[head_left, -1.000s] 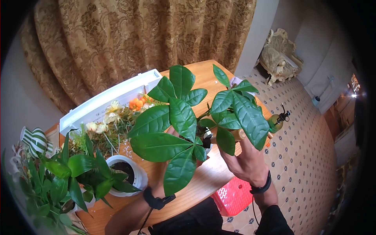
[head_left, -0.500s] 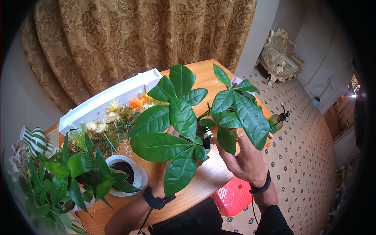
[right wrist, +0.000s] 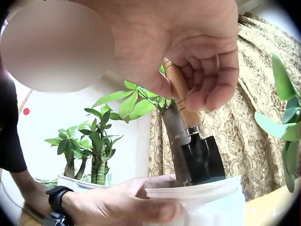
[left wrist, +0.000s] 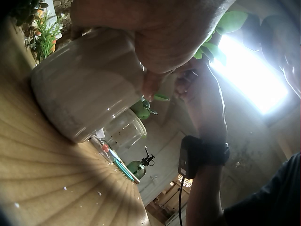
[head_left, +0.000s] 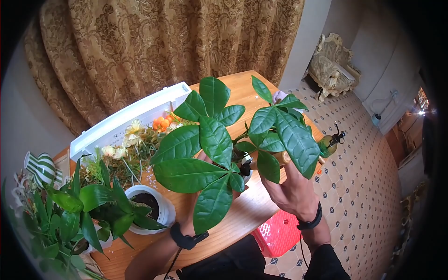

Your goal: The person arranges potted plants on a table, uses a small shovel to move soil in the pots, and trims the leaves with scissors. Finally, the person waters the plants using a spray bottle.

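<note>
While left fingers [right wrist: 161, 181] hold the pot [right wrist: 207, 209], the spade [right wrist: 204, 160] gripped in right fingers [right wrist: 226, 77] has hardly moved, so work seems little further.

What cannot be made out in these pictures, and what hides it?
Tip of the trowel: right wrist view, hidden behind the rim of the white pot.
Most of the left hand: head view, covered by leaves.
Part of the clear container: left wrist view, behind that pot.
Lettering on the white box: head view, too small.
</note>
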### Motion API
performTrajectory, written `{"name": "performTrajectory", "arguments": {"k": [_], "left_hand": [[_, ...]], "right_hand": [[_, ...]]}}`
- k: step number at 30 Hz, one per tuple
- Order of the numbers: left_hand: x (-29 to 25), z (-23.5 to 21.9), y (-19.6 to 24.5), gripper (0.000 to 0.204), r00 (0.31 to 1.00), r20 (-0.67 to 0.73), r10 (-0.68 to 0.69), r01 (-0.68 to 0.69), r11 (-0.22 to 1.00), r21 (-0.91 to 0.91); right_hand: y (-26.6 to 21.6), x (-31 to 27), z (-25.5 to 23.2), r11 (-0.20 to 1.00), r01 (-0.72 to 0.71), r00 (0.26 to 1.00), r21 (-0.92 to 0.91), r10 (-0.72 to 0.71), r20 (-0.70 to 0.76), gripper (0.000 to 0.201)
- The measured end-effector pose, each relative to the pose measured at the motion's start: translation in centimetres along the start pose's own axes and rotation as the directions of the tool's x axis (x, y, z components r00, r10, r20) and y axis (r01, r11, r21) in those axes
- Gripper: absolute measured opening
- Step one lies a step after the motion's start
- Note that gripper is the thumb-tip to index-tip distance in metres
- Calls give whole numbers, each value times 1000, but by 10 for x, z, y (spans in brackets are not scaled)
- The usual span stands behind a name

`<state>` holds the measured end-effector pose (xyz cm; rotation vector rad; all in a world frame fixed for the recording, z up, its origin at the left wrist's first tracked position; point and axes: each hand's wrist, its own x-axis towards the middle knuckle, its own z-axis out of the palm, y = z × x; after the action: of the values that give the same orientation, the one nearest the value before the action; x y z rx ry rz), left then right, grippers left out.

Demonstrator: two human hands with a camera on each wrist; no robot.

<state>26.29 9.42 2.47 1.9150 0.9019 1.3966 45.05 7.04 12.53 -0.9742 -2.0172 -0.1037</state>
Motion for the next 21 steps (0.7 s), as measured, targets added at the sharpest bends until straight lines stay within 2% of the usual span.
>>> {"name": "performTrajectory", "arguments": {"k": [1,8,10,11,13,14,16,19,21], "left_hand": [[0,0,-1,101,999,4,51,-51,997,52],[0,1,7,104,996,-9,-88,88,996,-20],[1,0,8,104,991,-21,-135,134,990,-51],[4,-1,9,104,994,11,-105,105,994,-27],[5,-3,7,104,996,42,-75,76,997,-5],[3,-2,4,104,1000,5,22,-22,996,90],[2,-2,1,104,992,-23,121,-115,976,186],[1,-2,-1,104,993,-6,120,-116,970,212],[0,-2,0,105,997,-7,76,-74,990,119]], "right_hand": [[0,-1,0,1000,-2,1000,-2,2,2,25],[-4,-4,-3,1000,-17,1000,4,17,-5,26],[-1,-11,-3,995,-96,989,-26,98,108,38],[0,-12,-2,992,-121,981,-39,126,145,42],[0,-3,0,1000,-11,1000,-23,11,7,26],[0,-2,-1,1000,-11,1000,-23,11,8,26],[0,0,-2,999,27,999,-17,-27,-38,26],[-2,-1,-5,999,7,999,-53,-9,-36,26],[-3,-2,-4,1000,-17,1000,-19,17,-15,27]]}}
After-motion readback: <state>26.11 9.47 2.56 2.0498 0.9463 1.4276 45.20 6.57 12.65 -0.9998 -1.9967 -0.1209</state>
